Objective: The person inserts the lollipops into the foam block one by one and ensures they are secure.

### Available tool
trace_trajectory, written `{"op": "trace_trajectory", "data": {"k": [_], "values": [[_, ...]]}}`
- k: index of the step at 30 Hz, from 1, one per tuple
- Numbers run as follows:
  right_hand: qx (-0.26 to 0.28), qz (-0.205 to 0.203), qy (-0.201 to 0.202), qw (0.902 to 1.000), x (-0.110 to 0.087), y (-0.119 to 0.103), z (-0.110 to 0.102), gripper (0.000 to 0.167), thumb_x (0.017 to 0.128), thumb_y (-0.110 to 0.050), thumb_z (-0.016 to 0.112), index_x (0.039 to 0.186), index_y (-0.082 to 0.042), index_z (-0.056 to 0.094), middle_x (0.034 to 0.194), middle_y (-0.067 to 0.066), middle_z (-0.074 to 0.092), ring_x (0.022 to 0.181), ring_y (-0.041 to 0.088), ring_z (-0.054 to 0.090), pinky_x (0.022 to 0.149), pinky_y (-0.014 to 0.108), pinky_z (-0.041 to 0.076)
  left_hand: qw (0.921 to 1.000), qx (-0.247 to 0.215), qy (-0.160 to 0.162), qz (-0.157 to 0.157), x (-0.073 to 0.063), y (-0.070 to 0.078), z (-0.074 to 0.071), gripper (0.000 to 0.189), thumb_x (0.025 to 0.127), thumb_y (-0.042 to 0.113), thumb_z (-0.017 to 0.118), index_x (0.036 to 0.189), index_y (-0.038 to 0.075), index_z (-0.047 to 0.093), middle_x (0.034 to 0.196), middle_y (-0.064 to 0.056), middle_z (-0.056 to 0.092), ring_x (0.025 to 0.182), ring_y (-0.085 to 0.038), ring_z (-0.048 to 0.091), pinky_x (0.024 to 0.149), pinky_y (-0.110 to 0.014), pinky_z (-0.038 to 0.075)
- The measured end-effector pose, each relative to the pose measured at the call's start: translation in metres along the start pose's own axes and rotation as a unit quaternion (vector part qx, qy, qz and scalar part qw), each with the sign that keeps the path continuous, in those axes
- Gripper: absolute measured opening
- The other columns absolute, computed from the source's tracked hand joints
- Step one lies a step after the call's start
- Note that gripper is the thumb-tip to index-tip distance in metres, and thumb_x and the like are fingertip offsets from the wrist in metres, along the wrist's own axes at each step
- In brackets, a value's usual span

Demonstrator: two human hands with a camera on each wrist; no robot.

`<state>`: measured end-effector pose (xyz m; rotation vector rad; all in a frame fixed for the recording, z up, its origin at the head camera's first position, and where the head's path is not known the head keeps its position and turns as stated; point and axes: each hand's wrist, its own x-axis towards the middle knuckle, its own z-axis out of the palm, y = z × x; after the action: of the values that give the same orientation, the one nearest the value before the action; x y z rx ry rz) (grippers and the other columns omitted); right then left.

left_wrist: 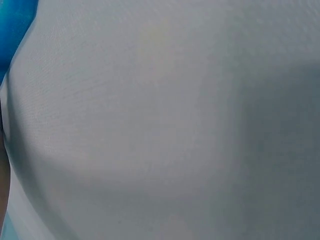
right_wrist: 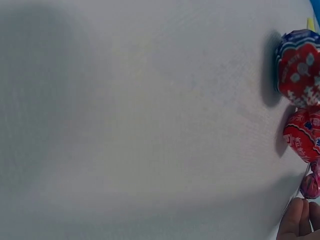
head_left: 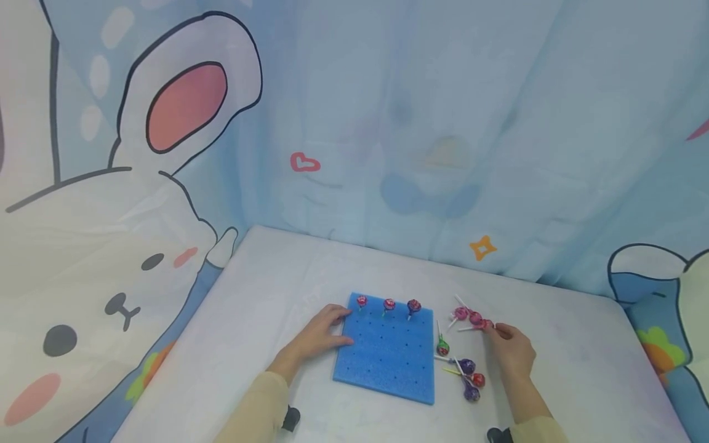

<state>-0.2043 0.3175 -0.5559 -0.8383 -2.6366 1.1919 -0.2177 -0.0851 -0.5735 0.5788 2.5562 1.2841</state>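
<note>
A blue foam board (head_left: 382, 357) dotted with small holes lies on the table, three wrapped lollipops standing upright along its far edge; one is the red lollipop (head_left: 389, 304). Spread along the board's left side, my left hand (head_left: 321, 332) touches its edge with fingertips and thumb. To the right of the board, my right hand (head_left: 512, 352) pinches a pink lollipop (head_left: 486, 324) by its wrapped head, the stick pointing left. Two more pink lollipops (head_left: 461, 314) lie right beside it. In the right wrist view, fingertips (right_wrist: 296, 220) show at the bottom right corner, close to wrapped candy heads.
Between the board and my right hand lie a green lollipop (head_left: 442, 346), two purple ones (head_left: 471, 392) and a red one (head_left: 478, 379), some sticks crossing. A white cloth covers the table (head_left: 576, 363). Behind it hangs a blue printed curtain (head_left: 365, 203).
</note>
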Motion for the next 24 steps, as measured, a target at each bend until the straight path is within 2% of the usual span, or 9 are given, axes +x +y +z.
{"op": "trace_trajectory", "data": {"k": [5, 11, 15, 24], "values": [[-0.032, -0.004, -0.013, 0.9994, 0.005, -0.001, 0.003, 0.052, 0.098, -0.03, 0.056, 0.131, 0.01, 0.051, 0.122, 0.032, 0.056, 0.117, 0.047, 0.047, 0.101, 0.058, 0.04, 1.0, 0.0, -0.001, 0.006, 0.002, 0.002, -0.002, 0.066, 0.088, 0.034, 0.073, 0.144, 0.009, 0.046, 0.139, -0.007, 0.047, 0.126, -0.022, 0.051, 0.107, -0.035, 0.043], [-0.04, 0.008, -0.029, 0.9988, 0.01, 0.001, 0.007, 0.057, 0.099, -0.034, 0.054, 0.132, 0.012, 0.05, 0.125, 0.032, 0.053, 0.12, 0.047, 0.044, 0.103, 0.058, 0.04, 0.9999, 0.006, -0.004, 0.008, 0.001, 0.003, -0.003, 0.067, 0.086, 0.033, 0.076, 0.142, 0.008, 0.047, 0.132, -0.006, 0.049, 0.122, -0.022, 0.053, 0.105, -0.035, 0.045], [-0.046, 0.002, -0.029, 0.9985, 0.012, 0.003, 0.009, 0.056, 0.098, -0.034, 0.055, 0.13, 0.012, 0.05, 0.122, 0.032, 0.054, 0.117, 0.046, 0.046, 0.101, 0.058, 0.041, 0.9999, 0.007, -0.004, 0.015, 0.001, 0.003, -0.003, 0.068, 0.086, 0.032, 0.076, 0.141, 0.006, 0.047, 0.13, -0.007, 0.051, 0.119, -0.023, 0.054, 0.103, -0.036, 0.046], [-0.014, 0.014, -0.013, 0.9997, 0.01, -0.001, 0.004, 0.056, 0.097, -0.033, 0.054, 0.132, 0.01, 0.049, 0.121, 0.03, 0.054, 0.113, 0.043, 0.047, 0.095, 0.056, 0.043, 1.0, 0.006, 0.001, 0.007, 0.002, -0.001, -0.001, 0.068, 0.086, 0.036, 0.076, 0.142, 0.009, 0.048, 0.129, -0.004, 0.051, 0.121, -0.021, 0.054, 0.104, -0.035, 0.046]]}}
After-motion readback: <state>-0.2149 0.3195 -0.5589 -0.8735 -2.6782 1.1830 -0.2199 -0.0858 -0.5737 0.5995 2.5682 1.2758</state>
